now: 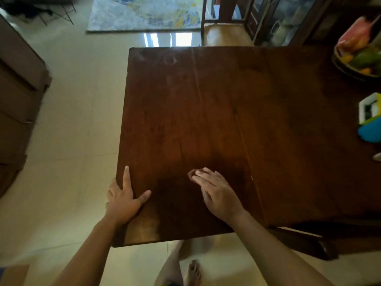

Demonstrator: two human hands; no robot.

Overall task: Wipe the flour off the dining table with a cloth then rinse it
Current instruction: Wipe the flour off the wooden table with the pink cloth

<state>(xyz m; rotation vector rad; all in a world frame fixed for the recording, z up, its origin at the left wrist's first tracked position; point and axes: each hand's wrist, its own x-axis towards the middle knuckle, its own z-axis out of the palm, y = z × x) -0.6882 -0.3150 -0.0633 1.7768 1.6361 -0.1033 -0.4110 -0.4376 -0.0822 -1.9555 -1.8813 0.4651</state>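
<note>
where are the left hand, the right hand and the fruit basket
left hand (123,201): head view, back of the hand
right hand (219,196): head view, back of the hand
fruit basket (340,65): head view, dark left rim

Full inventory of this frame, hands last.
dining table: one, dark brown, centre
pale smudges: few, whitish, table's far-left corner
fruit basket: one, dark, table's far right
small items: few, white, green, blue, table's right edge
chair: one, wooden, beyond table
rug: one, pale blue-yellow, floor beyond
cloth: none in view
bare foot: one, floor below table
left hand: one, rests on table's left edge
right hand: one, flat on tabletop, fingers straight
</note>
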